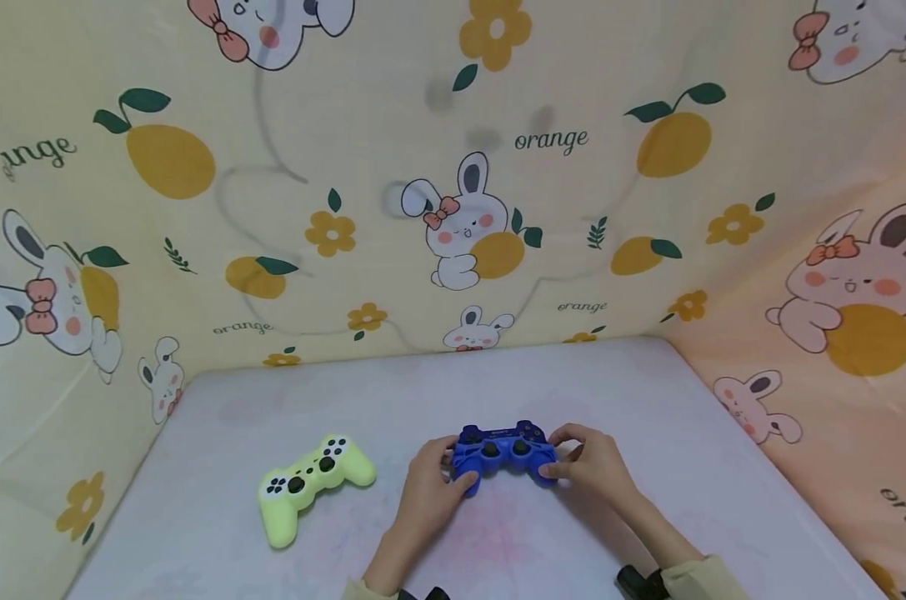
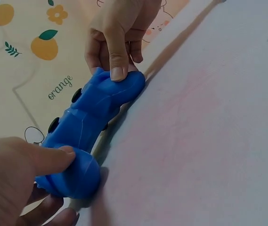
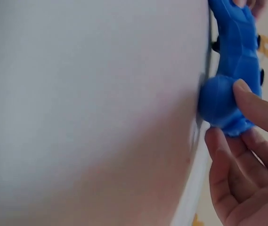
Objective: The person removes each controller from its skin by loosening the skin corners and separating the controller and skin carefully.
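Note:
A blue game controller (image 1: 507,455) with two black thumbsticks is held between both hands just over the table. Its upper part looks darker, and a brighter blue rubbery cover appears to wrap the lower part and grips. My left hand (image 1: 427,486) holds the left end, thumb on top of the handle and fingers beyond it. At the other end, my right hand (image 1: 597,467) pinches the handle between thumb and fingers. In the left wrist view the controller (image 2: 84,120) shows its smooth handle side. A pale yellow-green game controller (image 1: 313,483) lies untouched to the left.
The table (image 1: 633,400) has a whitish cloth. Patterned curtains (image 1: 377,125) with rabbits and oranges enclose it at the back and both sides. Black straps or devices (image 1: 640,582) sit at the wrists by the sleeves.

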`<state>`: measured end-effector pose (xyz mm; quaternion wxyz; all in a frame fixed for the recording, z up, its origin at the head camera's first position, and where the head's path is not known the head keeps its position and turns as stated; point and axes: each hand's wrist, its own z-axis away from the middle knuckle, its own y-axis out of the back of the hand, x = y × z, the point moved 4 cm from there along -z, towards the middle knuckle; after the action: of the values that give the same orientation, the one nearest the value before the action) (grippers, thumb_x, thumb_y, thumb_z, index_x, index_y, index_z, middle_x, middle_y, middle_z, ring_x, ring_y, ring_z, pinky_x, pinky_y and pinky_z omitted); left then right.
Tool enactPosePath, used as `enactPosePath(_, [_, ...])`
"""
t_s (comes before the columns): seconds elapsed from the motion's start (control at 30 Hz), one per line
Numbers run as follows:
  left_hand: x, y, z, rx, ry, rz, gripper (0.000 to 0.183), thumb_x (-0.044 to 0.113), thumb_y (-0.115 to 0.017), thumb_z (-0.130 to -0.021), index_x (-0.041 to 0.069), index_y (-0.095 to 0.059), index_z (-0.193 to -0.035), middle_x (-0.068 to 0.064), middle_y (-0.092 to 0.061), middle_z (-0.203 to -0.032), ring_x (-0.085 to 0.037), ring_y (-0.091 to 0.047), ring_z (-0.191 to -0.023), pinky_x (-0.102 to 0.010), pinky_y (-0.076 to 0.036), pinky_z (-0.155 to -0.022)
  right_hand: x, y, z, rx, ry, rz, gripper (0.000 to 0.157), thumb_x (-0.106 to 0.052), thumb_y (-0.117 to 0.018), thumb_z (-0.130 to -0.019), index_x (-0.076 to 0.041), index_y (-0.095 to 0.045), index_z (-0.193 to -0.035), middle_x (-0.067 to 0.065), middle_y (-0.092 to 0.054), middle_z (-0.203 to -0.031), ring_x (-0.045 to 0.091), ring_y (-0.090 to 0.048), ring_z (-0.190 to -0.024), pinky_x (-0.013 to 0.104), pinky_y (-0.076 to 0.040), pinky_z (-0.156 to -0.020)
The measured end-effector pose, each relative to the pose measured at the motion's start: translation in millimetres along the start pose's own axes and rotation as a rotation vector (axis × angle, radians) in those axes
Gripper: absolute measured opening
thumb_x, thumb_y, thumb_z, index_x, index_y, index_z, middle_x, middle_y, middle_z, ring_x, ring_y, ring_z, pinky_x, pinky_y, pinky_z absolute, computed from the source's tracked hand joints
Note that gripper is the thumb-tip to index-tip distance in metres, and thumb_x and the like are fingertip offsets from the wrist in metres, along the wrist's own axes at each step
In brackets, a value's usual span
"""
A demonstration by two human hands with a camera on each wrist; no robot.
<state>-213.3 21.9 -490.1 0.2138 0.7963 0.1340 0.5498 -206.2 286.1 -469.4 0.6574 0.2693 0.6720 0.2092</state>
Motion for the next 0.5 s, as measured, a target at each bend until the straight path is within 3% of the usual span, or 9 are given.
enactPosePath(0.23, [-4.4, 3.8, -2.3, -0.012, -0.02, -0.035, 0.057, 0.017, -0.083, -0.08, 0.005, -0.061, -0.132, -0.003, -0.062, -0.115, -0.016, -0.059, -0.094, -0.032, -0.05, -0.079, -3.5, -1.0, -5.4, -0.023, -0.005, -0.014, 0.031, -0.013, -0.09, -0.069, -0.015, -0.071, -0.094, 0.002, -0.069, -0.093, 0.016, -0.062, -0.067, 0.032, -0.048, -0.058])
enactPosePath(0.4, [-7.1, 2.6, -3.1, -0.042, -0.047, -0.04, 0.059, 0.018, -0.081, -0.082, 0.006, -0.058, -0.135, -0.005, -0.062, -0.123, -0.014, -0.058, -0.099, -0.037, -0.049, -0.086, -10.9, 1.0, 1.0, -0.022, -0.069, -0.031, 0.027, -0.013, -0.085, -0.075, -0.012, -0.072, -0.098, 0.005, -0.07, -0.102, 0.021, -0.066, -0.084, 0.038, -0.052, -0.069])
enactPosePath(0.5, [-6.7, -0.1, -2.4, -0.066, -0.051, -0.036, 0.061, 0.02, -0.08, -0.083, 0.006, -0.056, -0.138, -0.005, -0.061, -0.125, -0.015, -0.058, -0.097, -0.037, -0.05, -0.085, -18.2, 6.2, 5.5, 0.001, -0.047, 0.01, 0.026, -0.016, -0.083, -0.079, -0.01, -0.072, -0.102, 0.005, -0.07, -0.102, 0.025, -0.066, -0.094, 0.045, -0.052, -0.078])
